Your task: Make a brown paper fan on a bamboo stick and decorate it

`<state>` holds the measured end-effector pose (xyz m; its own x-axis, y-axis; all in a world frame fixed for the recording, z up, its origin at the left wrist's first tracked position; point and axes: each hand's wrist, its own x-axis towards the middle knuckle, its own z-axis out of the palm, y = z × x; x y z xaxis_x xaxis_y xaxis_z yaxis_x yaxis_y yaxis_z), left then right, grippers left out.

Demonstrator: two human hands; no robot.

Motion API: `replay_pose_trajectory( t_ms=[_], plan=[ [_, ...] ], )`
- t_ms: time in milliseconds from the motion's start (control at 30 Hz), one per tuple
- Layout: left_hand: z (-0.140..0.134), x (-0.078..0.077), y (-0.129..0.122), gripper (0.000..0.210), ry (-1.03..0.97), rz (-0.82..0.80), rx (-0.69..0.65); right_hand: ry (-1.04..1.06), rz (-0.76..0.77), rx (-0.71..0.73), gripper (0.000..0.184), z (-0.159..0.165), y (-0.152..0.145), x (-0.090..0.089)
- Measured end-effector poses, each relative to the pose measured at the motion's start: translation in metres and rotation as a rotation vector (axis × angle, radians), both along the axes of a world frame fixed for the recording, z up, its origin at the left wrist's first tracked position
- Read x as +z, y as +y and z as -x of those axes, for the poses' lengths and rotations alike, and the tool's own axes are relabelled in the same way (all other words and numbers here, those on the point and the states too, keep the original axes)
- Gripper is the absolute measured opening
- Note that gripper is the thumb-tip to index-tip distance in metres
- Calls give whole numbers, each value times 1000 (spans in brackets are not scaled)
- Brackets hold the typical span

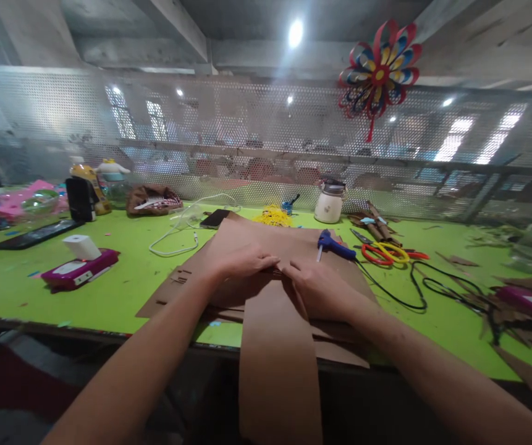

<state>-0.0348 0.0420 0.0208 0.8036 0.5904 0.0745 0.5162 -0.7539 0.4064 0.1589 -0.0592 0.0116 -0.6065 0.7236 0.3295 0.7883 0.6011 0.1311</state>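
Note:
Both hands meet at the upper end of a long brown cardboard strip (pixel 279 364), which hangs down past the table's front edge. My left hand (pixel 247 261) is closed on the strip's end from the left, fingers pointing right. From the other side my right hand (pixel 319 289) pinches the same end, thumb and fingertips close to the left hand's. Under them lie several flat brown cardboard sheets (pixel 242 232), with small slits at the left. A blue glue gun (pixel 337 246) rests on the sheets just beyond my right hand.
Scissors with orange and yellow handles (pixel 386 252) and a black cord (pixel 414 290) lie right on the green table (pixel 131 272). A purple power strip (pixel 80 270) sits left. Behind are a white jar (pixel 329 203), yellow shreds (pixel 272 215) and a phone (pixel 214 218). Cardboard scraps (pixel 525 321) cover the far right.

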Motion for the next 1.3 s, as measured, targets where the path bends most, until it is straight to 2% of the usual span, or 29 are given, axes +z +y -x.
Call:
replay_pose_trajectory(
  t_ms=[200, 333, 500, 667, 733, 833, 933, 1000, 1167, 1300],
  plan=[
    [6, 7, -8, 46, -46, 265, -77, 36, -73, 33, 21, 3, -2, 2],
    [5, 4, -11, 44, -87, 390, -58, 150, -35, 0, 14, 0, 1, 0],
    [5, 7, -15, 38, -107, 342, -36, 479, 232, -66, 20, -9, 12, 0],
    [5, 14, -22, 42, -76, 363, -2, 780, 687, -63, 30, -15, 16, 4],
    [5, 14, -24, 41, -92, 360, -13, 882, 810, -57, 28, -14, 16, 3],
    [4, 10, -24, 41, -126, 395, -27, 932, 850, -52, 22, -14, 19, -2],
    [2, 8, -23, 41, -129, 401, -46, 910, 819, -38, 32, -17, 22, -6],
    [1, 9, -23, 41, -123, 367, -55, 947, 838, -41, 31, -20, 24, -8],
    [-2, 13, -26, 37, -123, 270, -44, 1154, 1002, -16, 27, -25, 28, -10],
    [-3, 11, -26, 35, -110, 223, -59, 1142, 1036, -67, 28, -26, 29, -12]
  ],
)
